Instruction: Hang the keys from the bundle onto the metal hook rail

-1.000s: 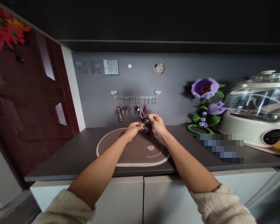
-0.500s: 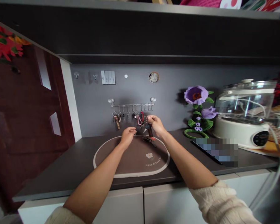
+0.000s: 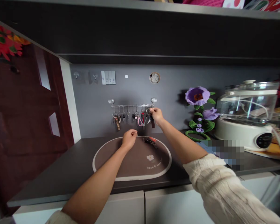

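Key bunch (image 3: pixel 152 122) hangs from the right hand (image 3: pixel 156 114), thumb and fingers pinching its ring just under the right end of the steel rail (image 3: pixel 133 105); can't tell whether the ring is on a hook. Left to right: brown door (image 3: pixel 25 109), then the worktop (image 3: pixel 49 183) running along a grey wall (image 3: pixel 91 109), with two small wall hooks (image 3: pixel 76 75) and a switch plate (image 3: pixel 108 77) high up. On the rail, a brown fob (image 3: pixel 117 123) hangs at the left end of a row of keys, with a pink loop (image 3: pixel 139 121) mid-row. Below, the left hand (image 3: pixel 129 139) sits low over the back edge of the oval mat (image 3: pixel 93 165), fingers curled, tips pressed together. Nothing shows in them, but something small could be hidden. Right of it, a dark-and-red item (image 3: pixel 149 141) lies on the mat; too small to identify. Handling: a pinch this close to the ring gives good control, and the bunch hangs free. Risk is the crowding at that end, where the fob can swing into neighbouring keys, so small, steady moves suit it. Further right: purple fabric flower (image 3: pixel 197 96), then a white cooker with a glass lid (image 3: pixel 245 118).
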The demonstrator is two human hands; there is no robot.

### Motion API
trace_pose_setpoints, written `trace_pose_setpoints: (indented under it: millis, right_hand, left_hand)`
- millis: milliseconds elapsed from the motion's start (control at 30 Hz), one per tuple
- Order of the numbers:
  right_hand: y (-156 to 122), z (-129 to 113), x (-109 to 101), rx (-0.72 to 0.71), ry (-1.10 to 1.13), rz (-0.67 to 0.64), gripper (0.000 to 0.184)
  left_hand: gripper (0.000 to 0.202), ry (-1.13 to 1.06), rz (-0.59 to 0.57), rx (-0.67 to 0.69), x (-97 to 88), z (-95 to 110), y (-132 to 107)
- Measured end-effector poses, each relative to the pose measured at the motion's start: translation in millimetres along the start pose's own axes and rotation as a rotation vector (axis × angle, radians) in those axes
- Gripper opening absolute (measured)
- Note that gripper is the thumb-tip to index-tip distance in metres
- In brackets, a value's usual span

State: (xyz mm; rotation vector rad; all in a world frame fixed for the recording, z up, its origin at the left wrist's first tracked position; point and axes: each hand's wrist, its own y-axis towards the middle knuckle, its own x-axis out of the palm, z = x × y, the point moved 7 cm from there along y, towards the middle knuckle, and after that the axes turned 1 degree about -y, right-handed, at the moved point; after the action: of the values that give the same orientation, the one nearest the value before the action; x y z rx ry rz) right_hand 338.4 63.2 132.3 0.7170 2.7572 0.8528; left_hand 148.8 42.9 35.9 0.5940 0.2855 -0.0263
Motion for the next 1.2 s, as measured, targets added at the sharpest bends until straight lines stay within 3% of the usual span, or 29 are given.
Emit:
trace_pose_setpoints:
  millis: [367,633,1200]
  right_hand:
    - [18.1,2.9,3.6,-0.01,-0.299,0.142,0.018]
    - [17.6,-4.6,5.5,-0.087,-0.425,0.149,0.018]
    - [6.3,-1.2,7.1,-0.06,-0.481,0.174,0.02]
  left_hand:
    - [0.018,0.059,0.011,0.024,0.0,-4.9,3.9]
    - [0.017,0.06,0.01,0.023,-0.3,-4.6,3.9]
    - [0.017,0.083,-0.002,0.024,-0.1,-5.0,3.0]
